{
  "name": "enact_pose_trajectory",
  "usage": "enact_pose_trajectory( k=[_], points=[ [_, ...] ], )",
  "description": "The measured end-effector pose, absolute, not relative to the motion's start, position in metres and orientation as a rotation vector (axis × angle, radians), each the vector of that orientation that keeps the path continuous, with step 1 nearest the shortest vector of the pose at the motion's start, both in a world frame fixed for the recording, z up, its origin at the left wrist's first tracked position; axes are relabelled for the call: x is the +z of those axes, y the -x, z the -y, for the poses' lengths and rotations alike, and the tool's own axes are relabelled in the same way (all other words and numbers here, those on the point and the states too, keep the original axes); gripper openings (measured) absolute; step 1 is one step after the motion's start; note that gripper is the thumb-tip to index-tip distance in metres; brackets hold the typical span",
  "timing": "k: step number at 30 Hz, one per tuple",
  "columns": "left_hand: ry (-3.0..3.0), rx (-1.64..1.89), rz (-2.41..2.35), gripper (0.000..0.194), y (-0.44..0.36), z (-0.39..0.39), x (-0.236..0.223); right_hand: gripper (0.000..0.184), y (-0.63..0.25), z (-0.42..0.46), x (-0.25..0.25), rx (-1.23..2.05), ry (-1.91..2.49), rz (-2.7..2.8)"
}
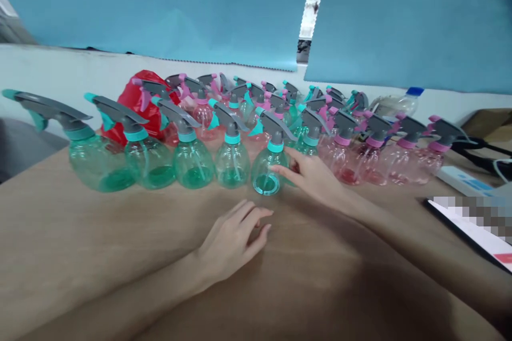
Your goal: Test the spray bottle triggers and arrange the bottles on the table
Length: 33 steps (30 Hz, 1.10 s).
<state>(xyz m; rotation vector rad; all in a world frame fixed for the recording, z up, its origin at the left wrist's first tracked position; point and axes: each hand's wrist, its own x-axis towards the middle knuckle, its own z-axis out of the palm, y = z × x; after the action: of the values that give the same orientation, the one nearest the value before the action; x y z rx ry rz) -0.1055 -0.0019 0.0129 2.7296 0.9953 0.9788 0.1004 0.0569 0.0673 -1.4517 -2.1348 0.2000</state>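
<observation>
My right hand (pixel 314 176) grips a green spray bottle (pixel 264 170) from its right side, with the thumb on the front and the other fingers partly hidden behind it. The bottle leans a little, so its round base shows. My left hand (pixel 236 232) is in front of it, low over the table, fingers loosely curved and apart with nothing in them. To the left, more green spray bottles (pixel 193 162) with grey and teal trigger heads stand in the front row. Pink spray bottles (pixel 374 157) continue the row on the right.
Behind the front row crowd several more pink and green spray bottles (pixel 204 112). A red plastic bag (pixel 140 101) lies at the back left of the wooden table (pixel 160 234). On the right are a clear bottle with a blue cap (pixel 410 98), a white box (pixel 466 181) and a dark-edged flat object (pixel 472 229).
</observation>
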Motion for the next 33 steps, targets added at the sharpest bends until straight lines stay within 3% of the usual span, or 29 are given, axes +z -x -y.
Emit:
enact_pose_trajectory(
  k=[6, 17, 19, 22, 24, 27, 33],
  points=[
    [-2.701, 0.934, -1.024, 0.018, 0.106, 0.003, 0.012, 0.05, -0.098, -0.068, 0.067, 0.465, 1.425, 2.115],
    [-2.652, 0.825, -1.122, 0.02, 0.107, 0.003, 0.01, 0.072, -0.104, -0.066, 0.068, 0.812, 1.38, 2.041],
    [-2.639, 0.81, -1.142, 0.021, 0.108, 0.003, 0.01, 0.066, -0.116, -0.056, 0.073, 0.762, 1.41, 2.031],
    [-2.607, 0.778, -1.154, 0.022, 0.109, 0.003, 0.011, 0.035, -0.142, -0.041, 0.08, 0.476, 1.395, 2.032],
    [-2.588, 0.766, -1.16, 0.023, 0.109, 0.003, 0.012, 0.031, -0.161, -0.035, 0.08, 0.294, 1.44, 1.933],
    [-2.577, 0.767, -1.161, 0.024, 0.109, 0.002, 0.013, 0.037, -0.179, -0.038, 0.073, 0.137, 1.526, 1.837],
    [-2.57, 0.774, -1.204, 0.023, 0.109, 0.001, 0.013, 0.07, -0.174, -0.064, 0.058, 0.1, 1.496, 1.88]
  ],
)
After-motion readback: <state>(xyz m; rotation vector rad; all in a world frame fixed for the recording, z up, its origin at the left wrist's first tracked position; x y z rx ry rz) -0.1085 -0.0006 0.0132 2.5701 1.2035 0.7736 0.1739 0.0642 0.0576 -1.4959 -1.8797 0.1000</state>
